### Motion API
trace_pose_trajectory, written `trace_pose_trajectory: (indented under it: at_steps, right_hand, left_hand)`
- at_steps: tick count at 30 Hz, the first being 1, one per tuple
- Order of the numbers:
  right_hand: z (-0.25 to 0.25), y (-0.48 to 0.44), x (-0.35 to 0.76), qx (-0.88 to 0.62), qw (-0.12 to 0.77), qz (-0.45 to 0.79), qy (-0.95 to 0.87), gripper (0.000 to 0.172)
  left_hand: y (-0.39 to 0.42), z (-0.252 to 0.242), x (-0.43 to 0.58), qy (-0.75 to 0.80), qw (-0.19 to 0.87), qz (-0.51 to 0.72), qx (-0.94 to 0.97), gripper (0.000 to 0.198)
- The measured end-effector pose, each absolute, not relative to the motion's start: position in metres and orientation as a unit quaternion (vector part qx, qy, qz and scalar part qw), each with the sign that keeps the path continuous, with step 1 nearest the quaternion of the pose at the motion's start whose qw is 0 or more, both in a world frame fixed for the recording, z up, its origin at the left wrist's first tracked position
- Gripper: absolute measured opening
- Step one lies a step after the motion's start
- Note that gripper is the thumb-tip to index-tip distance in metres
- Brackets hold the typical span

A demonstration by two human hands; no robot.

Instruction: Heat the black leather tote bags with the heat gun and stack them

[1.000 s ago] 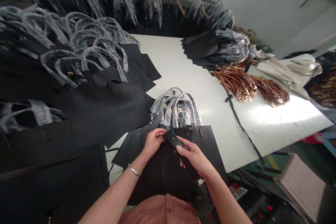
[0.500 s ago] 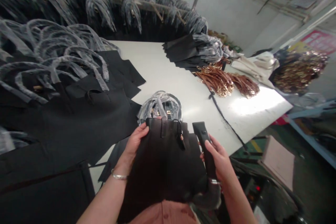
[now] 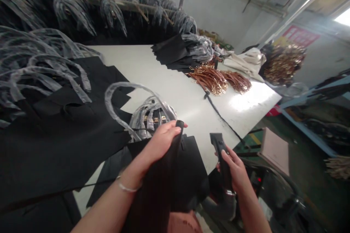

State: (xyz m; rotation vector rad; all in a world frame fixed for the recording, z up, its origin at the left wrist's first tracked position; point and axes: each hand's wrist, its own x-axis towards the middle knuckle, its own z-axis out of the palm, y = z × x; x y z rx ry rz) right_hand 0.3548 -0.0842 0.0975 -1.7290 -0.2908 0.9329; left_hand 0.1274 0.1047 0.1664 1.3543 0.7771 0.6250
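My left hand (image 3: 164, 139) is closed on a black leather bag panel (image 3: 161, 185), near its upper right edge. The panel is bent over and seen nearly edge-on. A handle in clear plastic wrap (image 3: 133, 85) arches up behind that hand. Beneath it lies a stack of similar black panels (image 3: 191, 167), their wrapped handles (image 3: 150, 113) bunched at the far end. My right hand (image 3: 233, 167) grips a black hose nozzle (image 3: 222, 158) with a wide flat tip, pointing up and away. A thick dark hose (image 3: 225, 204) bends off below that hand. The nozzle is apart from the panel.
On the white table (image 3: 131, 58), black panels with wrapped handles (image 3: 68, 123) spread over the left. Another black pile (image 3: 171, 52) lies at the back, beside brown straps with gold clasps (image 3: 210, 80). A black cord (image 3: 222, 116) crosses the right side. A rack of wrapped handles (image 3: 72, 7) stands behind.
My left hand has moved right and lifted the top panel, folding it over; its handle now arches up to the left. My right hand still holds the nozzle. The view has turned right.
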Motion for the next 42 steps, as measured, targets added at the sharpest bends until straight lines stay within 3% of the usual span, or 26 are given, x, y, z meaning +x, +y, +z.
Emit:
trace_pose_trajectory:
  at_steps: [4, 6, 9, 11, 14, 18, 26, 31, 37, 42]
  right_hand:
    - [0.098, -0.088, 0.362, -0.731, 0.547, 0.385, -0.131, 0.081]
    - [0.097, -0.092, 0.367, -0.735, 0.545, 0.382, -0.132, 0.08]
    - [0.095, -0.097, 0.374, -0.744, 0.528, 0.39, -0.125, 0.079]
    - [0.091, -0.101, 0.377, -0.746, 0.5, 0.42, -0.132, 0.077]
    - [0.083, -0.105, 0.375, -0.742, 0.436, 0.486, -0.15, 0.069]
    - [0.067, -0.105, 0.367, -0.716, 0.363, 0.578, -0.149, 0.051]
    - [0.036, -0.072, 0.367, -0.687, 0.395, 0.601, -0.103, 0.036]
    - [0.05, -0.058, 0.359, -0.721, 0.463, 0.493, -0.153, 0.05]
    - [0.072, -0.075, 0.338, -0.675, 0.332, 0.625, -0.208, 0.057]
    - [0.059, -0.073, 0.321, -0.667, 0.28, 0.653, -0.227, 0.059]
  left_hand:
    - [0.089, 0.068, 0.201, 0.441, 0.531, 0.219, 0.69, 0.032]
    - [0.073, 0.035, 0.22, 0.436, 0.515, 0.195, 0.711, 0.033]
    - [0.049, 0.007, 0.22, 0.389, 0.481, 0.181, 0.765, 0.018]
    - [0.036, -0.006, 0.206, 0.349, 0.392, 0.168, 0.835, 0.011]
    - [0.023, -0.024, 0.177, 0.318, 0.241, 0.156, 0.903, 0.023]
    - [0.013, -0.042, 0.153, 0.299, 0.152, 0.164, 0.928, 0.034]
    - [0.012, -0.044, 0.152, 0.264, 0.132, 0.157, 0.942, 0.035]
    - [0.01, -0.043, 0.146, 0.259, 0.151, 0.185, 0.936, 0.036]
    - [-0.014, -0.045, 0.115, 0.309, 0.144, 0.21, 0.916, 0.027]
    - [-0.021, -0.041, 0.101, 0.312, 0.149, 0.201, 0.917, 0.027]
